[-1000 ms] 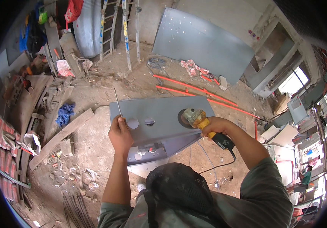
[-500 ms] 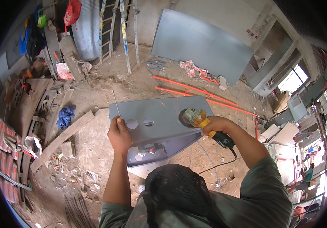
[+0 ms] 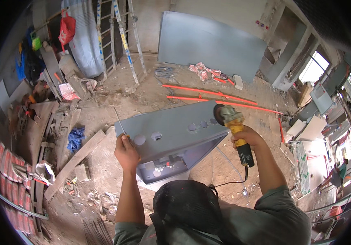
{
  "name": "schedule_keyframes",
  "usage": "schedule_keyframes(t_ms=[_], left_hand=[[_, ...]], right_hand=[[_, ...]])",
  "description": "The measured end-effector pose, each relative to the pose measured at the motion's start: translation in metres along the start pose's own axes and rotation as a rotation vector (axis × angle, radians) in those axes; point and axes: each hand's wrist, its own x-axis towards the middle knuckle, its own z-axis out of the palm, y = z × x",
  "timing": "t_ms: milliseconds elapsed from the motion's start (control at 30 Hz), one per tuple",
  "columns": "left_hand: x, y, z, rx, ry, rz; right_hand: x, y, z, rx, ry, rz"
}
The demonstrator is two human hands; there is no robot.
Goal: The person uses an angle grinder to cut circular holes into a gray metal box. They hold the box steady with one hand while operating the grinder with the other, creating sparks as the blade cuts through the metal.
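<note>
My left hand [image 3: 127, 153] is closed around a thin metal rod [image 3: 118, 118] with a yellowish handle, probably a screwdriver, at the left end of a grey sheet-metal box [image 3: 169, 124]. Several round holes [image 3: 191, 127] show in the box's top face; its open near side shows small parts inside. My right hand [image 3: 249, 139] grips a yellow-and-black angle grinder [image 3: 234, 125], whose dark disc [image 3: 219, 113] is tilted at the box's far right corner; whether it touches the metal I cannot tell. The grinder's cord hangs down toward my body.
Orange pipes [image 3: 208, 90] and coiled cable [image 3: 165, 72] lie beyond the box. Ladders [image 3: 122, 49] and a large grey sheet [image 3: 208, 45] lean at the back. Planks [image 3: 77, 161], a blue bag [image 3: 75, 139] and rubble lie left. Another person [image 3: 338, 175] is at the far right.
My right hand has moved the grinder rightward and tilted its disc, uncovering several holes at the box's right end. My left hand appears lower as the view has shifted.
</note>
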Motion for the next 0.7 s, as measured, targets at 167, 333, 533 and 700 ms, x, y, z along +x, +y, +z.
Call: schedule_keyframes(t_ms=[167,333,533,700], left_hand=[[0.002,-0.006,0.001,-0.038,-0.020,0.013],[0.002,-0.011,-0.001,-0.036,-0.025,0.017],[-0.012,0.005,-0.008,-0.098,-0.126,0.000],[-0.121,0.021,-0.001,-0.433,-0.220,-0.079]], right_hand=[[-0.041,0.061,-0.039,0.221,0.150,-0.042],[-0.059,0.116,-0.070,0.266,0.175,-0.016],[-0.054,0.162,-0.104,0.385,0.186,0.031],[-0.035,0.194,-0.147,0.473,0.202,0.065]])
